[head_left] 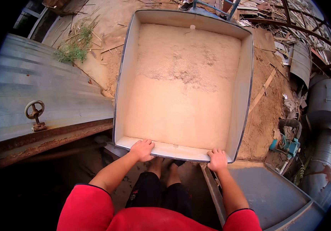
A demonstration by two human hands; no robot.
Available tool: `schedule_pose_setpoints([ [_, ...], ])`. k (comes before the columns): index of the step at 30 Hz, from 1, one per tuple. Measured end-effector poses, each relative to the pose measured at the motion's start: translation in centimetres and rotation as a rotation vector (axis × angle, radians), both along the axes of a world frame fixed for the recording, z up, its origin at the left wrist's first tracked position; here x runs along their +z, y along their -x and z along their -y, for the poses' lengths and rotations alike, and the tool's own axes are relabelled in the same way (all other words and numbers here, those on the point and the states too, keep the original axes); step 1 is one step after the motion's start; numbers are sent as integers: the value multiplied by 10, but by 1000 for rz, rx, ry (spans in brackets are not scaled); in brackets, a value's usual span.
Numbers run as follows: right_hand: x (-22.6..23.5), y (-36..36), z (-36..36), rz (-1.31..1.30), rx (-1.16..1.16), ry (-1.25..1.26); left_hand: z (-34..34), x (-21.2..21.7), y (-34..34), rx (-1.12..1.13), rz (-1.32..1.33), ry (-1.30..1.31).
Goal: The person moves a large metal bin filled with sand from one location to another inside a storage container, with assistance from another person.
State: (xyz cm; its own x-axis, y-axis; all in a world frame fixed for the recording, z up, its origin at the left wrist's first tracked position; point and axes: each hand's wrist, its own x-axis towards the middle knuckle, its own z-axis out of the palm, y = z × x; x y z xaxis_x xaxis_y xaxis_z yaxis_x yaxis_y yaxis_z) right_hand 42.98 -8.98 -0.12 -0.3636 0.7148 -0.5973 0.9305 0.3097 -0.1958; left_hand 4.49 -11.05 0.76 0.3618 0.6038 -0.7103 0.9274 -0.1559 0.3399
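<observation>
A large square metal bin [244, 88] with pale walls fills the middle of the view, its floor dusted with light brown sawdust. My left hand [142, 149] grips the near rim on the left side. My right hand [217, 159] grips the same near rim close to its right corner. Both forearms reach up from red sleeves at the bottom edge. My bare legs and feet show below the bin's near edge.
Corrugated metal sheeting [38, 84] with a small rusty handwheel [35, 111] lies to the left. Sawdust-covered ground, wood scraps and a green plant [74, 48] surround the bin. Grey metal ducts [325, 111] and a flat grey panel [265, 192] stand at the right.
</observation>
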Motion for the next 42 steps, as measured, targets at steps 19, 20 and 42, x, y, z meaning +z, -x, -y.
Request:
schedule_pose_setpoints([
  [19, 0, 10, 1, 23, 37, 45, 0, -4, 8, -20, 27, 0],
  [20, -1, 12, 0, 14, 33, 34, -2, -4, 10, -18, 31, -6],
  [42, -1, 11, -37, 17, 22, -47, -37, -1, 12, -1, 34, -11],
])
